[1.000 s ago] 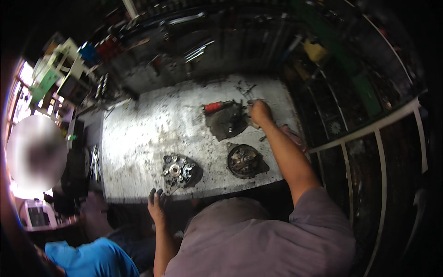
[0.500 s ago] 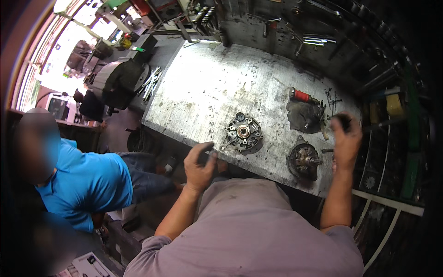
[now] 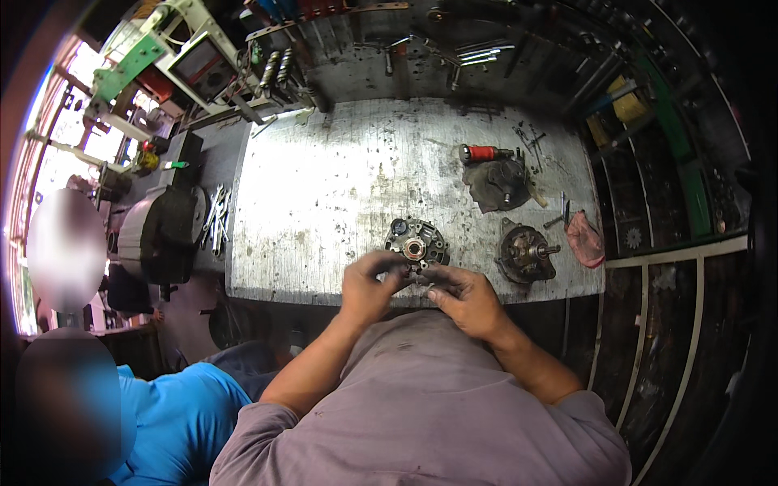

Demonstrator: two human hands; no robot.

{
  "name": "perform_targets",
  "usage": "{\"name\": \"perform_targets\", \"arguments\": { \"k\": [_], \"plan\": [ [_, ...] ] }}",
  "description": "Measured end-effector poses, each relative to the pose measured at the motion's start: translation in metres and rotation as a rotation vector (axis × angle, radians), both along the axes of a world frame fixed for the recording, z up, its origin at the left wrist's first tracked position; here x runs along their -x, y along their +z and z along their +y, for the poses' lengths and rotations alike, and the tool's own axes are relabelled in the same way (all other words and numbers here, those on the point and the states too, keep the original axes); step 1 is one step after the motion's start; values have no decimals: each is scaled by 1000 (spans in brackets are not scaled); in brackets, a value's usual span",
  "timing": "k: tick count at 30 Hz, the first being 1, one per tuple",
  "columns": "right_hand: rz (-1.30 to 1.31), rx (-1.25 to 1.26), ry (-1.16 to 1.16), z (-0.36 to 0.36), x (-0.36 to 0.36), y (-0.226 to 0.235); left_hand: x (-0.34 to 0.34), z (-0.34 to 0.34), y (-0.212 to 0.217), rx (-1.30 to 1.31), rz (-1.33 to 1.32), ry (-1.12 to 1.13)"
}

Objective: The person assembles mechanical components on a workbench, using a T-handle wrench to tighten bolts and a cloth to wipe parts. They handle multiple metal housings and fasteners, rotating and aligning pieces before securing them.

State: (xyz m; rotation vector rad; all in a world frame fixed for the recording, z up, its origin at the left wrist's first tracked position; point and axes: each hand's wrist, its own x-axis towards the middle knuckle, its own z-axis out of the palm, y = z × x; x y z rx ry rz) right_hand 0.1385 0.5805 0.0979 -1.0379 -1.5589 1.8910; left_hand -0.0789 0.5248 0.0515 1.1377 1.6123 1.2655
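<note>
A round, open-webbed metal housing (image 3: 438, 244) with a bright central ring lies near the front edge of the bench, in front of me. Both hands meet at its near rim and cover part of it. My left hand (image 3: 369, 285) is closed, fingers curled and thumb close to them. Facing it, my right hand (image 3: 470, 303) has its fingers and thumb drawn together in a pinch. Something small and dark shows between the fingertips, too small to name. To the right sits a second round housing (image 3: 519, 257) with a shaft sticking out.
A red-bodied tool (image 3: 480, 153) rests by a dark cover plate (image 3: 492, 186) at the back right. A pink rag (image 3: 584, 240) lies at the right edge. Wrenches (image 3: 215, 223) lie left of the bench (image 3: 324, 186). Beside me on the left is a person in blue (image 3: 182, 413).
My right hand has come left from the bench's right side to the near housing. My left hand has closed in on it too. The view has turned, and the pink rag now shows.
</note>
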Motion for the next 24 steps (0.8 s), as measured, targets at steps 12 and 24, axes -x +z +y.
{"name": "perform_targets", "arguments": {
  "k": [12, 24],
  "plan": [
    [-69, -569, -510, 66, -128, 74, 39, 57, -43, 249, 55, -2],
    [-874, -649, -316, 276, -186, -118, 0, 46, -6, 245, 617, 148]
  ]
}}
